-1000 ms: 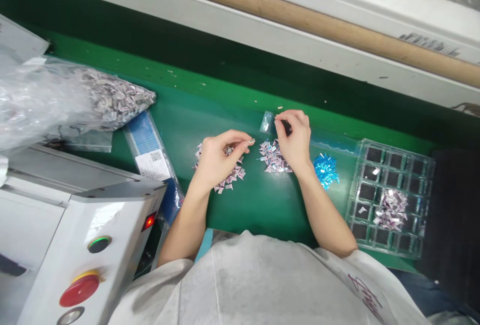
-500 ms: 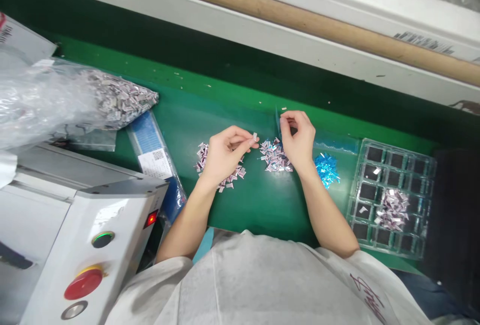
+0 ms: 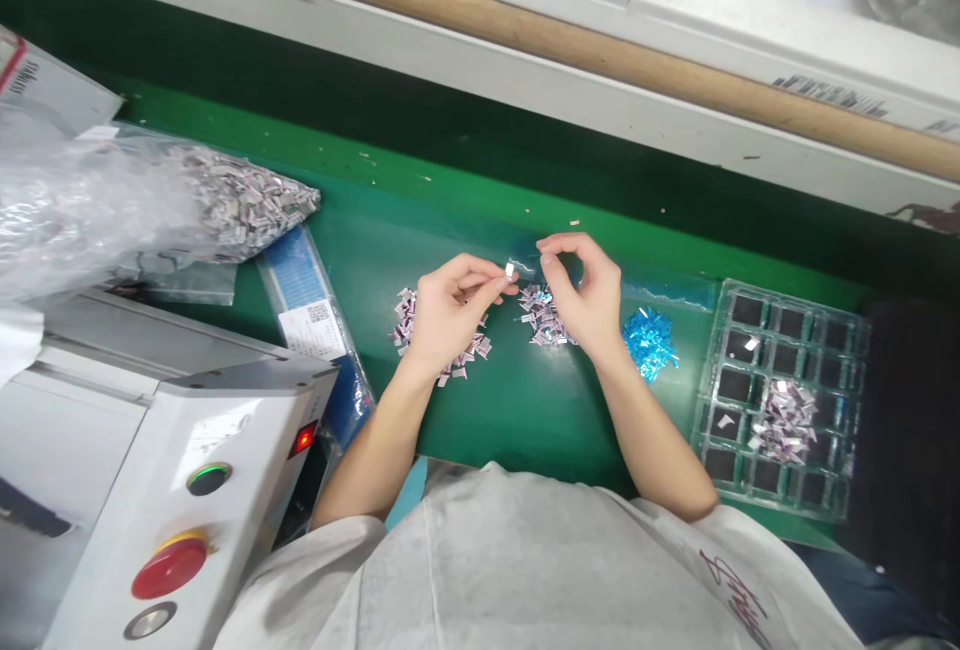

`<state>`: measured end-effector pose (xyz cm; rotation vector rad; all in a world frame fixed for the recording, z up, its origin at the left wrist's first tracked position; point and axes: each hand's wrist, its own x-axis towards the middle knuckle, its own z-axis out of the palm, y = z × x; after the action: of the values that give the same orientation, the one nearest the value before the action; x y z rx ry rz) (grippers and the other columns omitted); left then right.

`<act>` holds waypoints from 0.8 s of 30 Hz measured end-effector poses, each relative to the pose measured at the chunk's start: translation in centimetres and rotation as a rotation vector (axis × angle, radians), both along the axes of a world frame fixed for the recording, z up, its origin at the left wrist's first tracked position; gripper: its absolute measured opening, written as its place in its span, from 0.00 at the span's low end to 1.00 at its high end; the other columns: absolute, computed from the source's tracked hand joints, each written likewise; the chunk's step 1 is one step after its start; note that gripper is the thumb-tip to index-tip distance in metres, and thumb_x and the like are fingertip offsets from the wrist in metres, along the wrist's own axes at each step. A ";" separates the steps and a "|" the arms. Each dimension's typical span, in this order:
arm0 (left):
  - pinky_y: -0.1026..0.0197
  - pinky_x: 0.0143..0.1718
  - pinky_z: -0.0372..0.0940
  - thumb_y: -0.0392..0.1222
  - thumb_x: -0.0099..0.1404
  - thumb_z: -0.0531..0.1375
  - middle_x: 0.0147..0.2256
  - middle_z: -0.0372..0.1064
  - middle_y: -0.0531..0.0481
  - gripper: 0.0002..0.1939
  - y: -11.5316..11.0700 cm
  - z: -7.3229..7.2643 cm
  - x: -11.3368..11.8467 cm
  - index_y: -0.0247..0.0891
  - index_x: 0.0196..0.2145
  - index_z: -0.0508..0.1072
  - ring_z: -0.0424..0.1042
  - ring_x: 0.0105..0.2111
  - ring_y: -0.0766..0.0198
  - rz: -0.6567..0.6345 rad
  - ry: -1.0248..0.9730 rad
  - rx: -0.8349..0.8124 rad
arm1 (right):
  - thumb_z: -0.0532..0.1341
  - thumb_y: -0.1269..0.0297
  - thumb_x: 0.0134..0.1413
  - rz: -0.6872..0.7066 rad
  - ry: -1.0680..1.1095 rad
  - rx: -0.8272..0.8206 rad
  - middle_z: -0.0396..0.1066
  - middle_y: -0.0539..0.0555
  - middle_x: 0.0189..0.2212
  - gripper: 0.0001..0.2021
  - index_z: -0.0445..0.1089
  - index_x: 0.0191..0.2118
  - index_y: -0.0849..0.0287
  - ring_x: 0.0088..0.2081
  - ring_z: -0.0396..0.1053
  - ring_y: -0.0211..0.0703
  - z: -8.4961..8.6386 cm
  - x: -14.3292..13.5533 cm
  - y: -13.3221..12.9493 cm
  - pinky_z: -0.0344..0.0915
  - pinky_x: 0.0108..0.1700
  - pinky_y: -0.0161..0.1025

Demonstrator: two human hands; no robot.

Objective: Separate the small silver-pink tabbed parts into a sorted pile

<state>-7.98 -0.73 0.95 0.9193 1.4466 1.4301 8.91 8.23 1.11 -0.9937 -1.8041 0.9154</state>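
A small white and silver metal-like piece [image 3: 509, 271] is pinched between the thumb and fingertips of my left hand [image 3: 450, 315]. My right hand [image 3: 583, 290] is closed in a pinch on a thin translucent bluish film [image 3: 525, 268], which reaches across toward that piece. Whether film and piece touch I cannot tell. Beneath my left hand lies a loose pile of small pinkish-silver pieces [image 3: 454, 370], partly covered by the hand. A second pile of similar pieces [image 3: 544, 318] lies between my hands, partly behind my right thumb. Just right of my right wrist is a heap of blue film scraps [image 3: 649, 342].
At right stands a clear compartment tray [image 3: 712, 370] with pinkish pieces heaped on it. A plastic bag of pieces [image 3: 251, 200] and a blue packet with a label [image 3: 311, 325] lie left. A control box with a red button [image 3: 169, 568] stands at front left.
My right fingertips have moved left toward my left hand. The film, upright before, now stretches sideways near the small piece. My left hand has stayed nearly in place.
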 end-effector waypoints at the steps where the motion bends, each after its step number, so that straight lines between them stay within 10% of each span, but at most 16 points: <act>1: 0.58 0.41 0.80 0.48 0.69 0.73 0.38 0.86 0.46 0.10 0.0 0.0 0.0 0.39 0.40 0.81 0.87 0.40 0.56 0.000 0.005 -0.010 | 0.62 0.65 0.70 0.027 -0.024 0.024 0.83 0.53 0.43 0.05 0.75 0.41 0.51 0.49 0.81 0.48 0.4 0.0 -0.3 0.75 0.56 0.51; 7: 0.56 0.43 0.80 0.48 0.70 0.71 0.37 0.85 0.47 0.09 -0.1 -0.3 0.1 0.40 0.40 0.81 0.86 0.39 0.57 -0.013 0.070 -0.007 | 0.61 0.67 0.71 0.130 -0.213 0.144 0.84 0.47 0.38 0.06 0.74 0.41 0.49 0.42 0.82 0.47 1.6 0.1 -1.0 0.65 0.69 0.58; 24: 0.56 0.45 0.80 0.47 0.70 0.72 0.39 0.85 0.48 0.08 -0.3 -0.7 -0.1 0.41 0.41 0.82 0.86 0.38 0.58 -0.029 0.127 -0.010 | 0.60 0.66 0.74 0.188 -0.296 0.175 0.83 0.51 0.40 0.06 0.75 0.42 0.50 0.44 0.79 0.49 0.9 0.0 -0.9 0.68 0.63 0.56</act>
<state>-8.04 -1.02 0.28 1.0371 1.5260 1.3623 8.88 7.37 2.01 -0.8949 -2.2166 0.7334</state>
